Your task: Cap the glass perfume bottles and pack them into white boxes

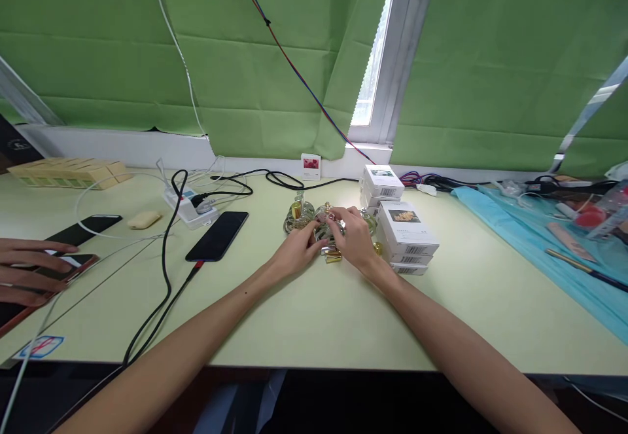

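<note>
In the middle of the table a cluster of small clear glass bottles (306, 211) stands close together, some with gold-coloured tops. My left hand (296, 247) reaches into the front of the cluster, its fingers closed on a small glass bottle (322, 217). From the other side my right hand (354, 236) pinches at the top of that same bottle; my fingers partly hide it. Several shiny gold-coloured caps (333, 258) lie on the table between my hands. To the right, stacked white boxes (408, 224) with printed labels stand beside my right hand.
A black phone (217, 236) with a cable lies left, near a white power strip (189, 206). Another person's hand (29, 270) touches a phone at far left. Yellow boxes (69, 172) line the back left. Blue sheeting (520, 244) with clutter covers the right.
</note>
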Available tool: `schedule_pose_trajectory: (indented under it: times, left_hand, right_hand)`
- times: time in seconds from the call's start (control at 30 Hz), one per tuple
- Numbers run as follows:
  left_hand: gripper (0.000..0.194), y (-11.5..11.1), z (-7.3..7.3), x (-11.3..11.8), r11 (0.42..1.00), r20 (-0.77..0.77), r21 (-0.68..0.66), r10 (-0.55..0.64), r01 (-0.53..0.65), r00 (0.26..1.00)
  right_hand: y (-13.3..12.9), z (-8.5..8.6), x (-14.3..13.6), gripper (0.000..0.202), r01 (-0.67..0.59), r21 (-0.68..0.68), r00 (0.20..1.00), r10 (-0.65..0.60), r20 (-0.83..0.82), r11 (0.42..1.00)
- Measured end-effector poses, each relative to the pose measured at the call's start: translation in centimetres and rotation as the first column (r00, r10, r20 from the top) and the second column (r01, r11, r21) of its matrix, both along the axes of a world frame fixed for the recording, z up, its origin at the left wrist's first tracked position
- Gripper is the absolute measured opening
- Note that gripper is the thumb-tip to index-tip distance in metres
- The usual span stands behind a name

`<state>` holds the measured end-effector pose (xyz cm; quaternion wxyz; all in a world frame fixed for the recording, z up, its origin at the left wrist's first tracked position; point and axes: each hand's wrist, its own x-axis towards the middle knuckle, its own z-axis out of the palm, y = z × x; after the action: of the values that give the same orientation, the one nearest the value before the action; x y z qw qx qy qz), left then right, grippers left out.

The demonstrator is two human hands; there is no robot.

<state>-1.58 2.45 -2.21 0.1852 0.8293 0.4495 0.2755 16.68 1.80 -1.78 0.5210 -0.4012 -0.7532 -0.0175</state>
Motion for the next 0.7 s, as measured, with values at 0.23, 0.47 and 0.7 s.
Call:
schedule_pose_trajectory:
  times: [0.23, 0.47, 0.7]
  left_hand:
    - [0.03, -0.14, 0.19, 0.03, 1.0, -0.008, 0.013, 0.01, -0.01, 1.0]
    - [0.034, -0.14, 0.19, 0.05, 1.0, -0.009, 0.012, 0.013, -0.013, 1.0]
    - [0.034, -0.1, 0.11, 0.1, 1.0, -0.001, 0.01, 0.015, -0.015, 1.0]
  right_hand:
    - [-0.1, -0.09, 0.13, 0.019, 0.005, -0.002, 1.0, -0.005, 0.003, 1.0]
    - [-0.12, 0.03, 0.02, 0.017, -0.009, -0.009, 1.0, 0.009, 0.007, 1.0]
    - [0.04, 0.06, -0.01, 0.017, -0.018, 0.018, 1.0, 0.018, -0.009, 1.0]
